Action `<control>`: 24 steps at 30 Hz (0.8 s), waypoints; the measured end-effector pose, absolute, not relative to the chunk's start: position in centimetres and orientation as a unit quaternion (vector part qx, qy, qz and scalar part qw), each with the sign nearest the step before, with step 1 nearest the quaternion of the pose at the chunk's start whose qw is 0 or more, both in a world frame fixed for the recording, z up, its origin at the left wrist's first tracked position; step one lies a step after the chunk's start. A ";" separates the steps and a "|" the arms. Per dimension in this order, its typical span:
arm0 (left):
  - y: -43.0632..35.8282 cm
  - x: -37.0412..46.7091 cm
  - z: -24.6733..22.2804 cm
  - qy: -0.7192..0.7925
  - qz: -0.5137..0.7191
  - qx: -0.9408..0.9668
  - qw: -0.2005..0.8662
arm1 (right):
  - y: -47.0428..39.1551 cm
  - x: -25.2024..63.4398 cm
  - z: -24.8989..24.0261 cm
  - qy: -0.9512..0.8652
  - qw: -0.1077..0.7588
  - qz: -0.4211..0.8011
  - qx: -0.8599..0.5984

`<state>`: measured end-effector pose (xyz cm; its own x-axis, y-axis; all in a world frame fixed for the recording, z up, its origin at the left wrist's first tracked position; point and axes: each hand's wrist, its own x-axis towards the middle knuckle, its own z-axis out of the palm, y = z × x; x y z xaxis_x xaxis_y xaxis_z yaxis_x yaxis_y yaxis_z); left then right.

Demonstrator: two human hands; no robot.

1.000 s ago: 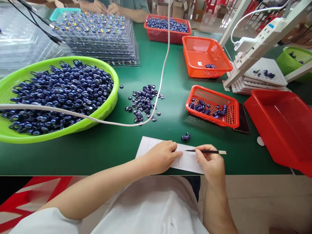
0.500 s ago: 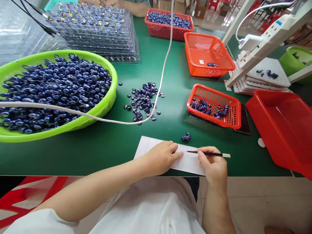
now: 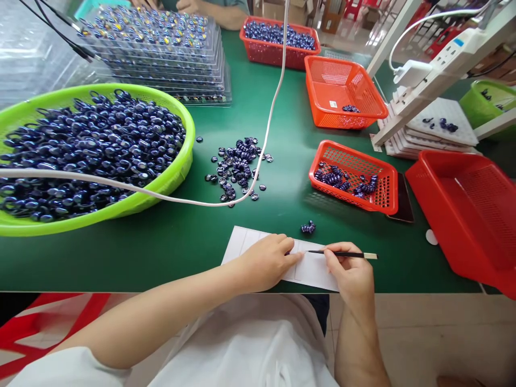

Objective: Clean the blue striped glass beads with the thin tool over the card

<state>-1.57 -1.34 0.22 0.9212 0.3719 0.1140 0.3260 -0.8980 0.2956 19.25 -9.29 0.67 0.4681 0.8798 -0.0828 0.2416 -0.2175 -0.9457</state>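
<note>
A white sheet with ruled lines (image 3: pixel 314 272) lies at the table's front edge. On it rests my left hand (image 3: pixel 269 262), its fingers curled and closed, with a small dark bit showing by the fingertips; what it holds is too hidden to name. My right hand (image 3: pixel 350 267) pinches a thin black tool with a pale end (image 3: pixel 357 255), its fine tip close to my left fingertips. Just beyond the sheet sits a small cluster of dark blue shiny pieces (image 3: pixel 308 227). Farther back, many loose dark pieces (image 3: pixel 241 164) are spread on the green table (image 3: pixel 161 258).
A green basket (image 3: pixel 187 156) heaped with dark looped pieces stands left. Stacked clear trays (image 3: pixel 181 80) are behind it. A white cable (image 3: pixel 271 115) crosses the table. Red baskets (image 3: pixel 393 188) stand right, near a power strip (image 3: pixel 447 56). Another person's hands (image 3: pixel 191 6) show at the top.
My right hand and the black tool have shifted slightly left, toward my left hand. My left hand stays in nearly the same place on the sheet.
</note>
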 end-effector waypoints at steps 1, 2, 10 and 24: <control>-1.3 -1.6 0.2 0.180 0.086 0.970 0.137 | -9.3 19.3 0.6 -0.395 0.483 0.328 -0.709; -1.3 -1.6 0.3 0.180 0.088 0.970 0.138 | -9.4 19.3 0.5 -0.390 0.483 0.327 -0.712; -1.3 -1.9 -0.5 0.245 0.178 0.929 0.211 | -9.3 20.1 -0.9 -0.329 0.564 0.337 -0.679; 0.9 -1.3 1.8 0.373 0.279 0.801 0.377 | -10.2 16.1 -0.1 -0.295 0.685 0.219 -0.629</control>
<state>-1.31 0.89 1.78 0.5660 0.8075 0.1660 0.3866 -0.4378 0.8117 16.05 -10.15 -0.14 0.7308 0.6704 0.1283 0.0710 0.1123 -0.9911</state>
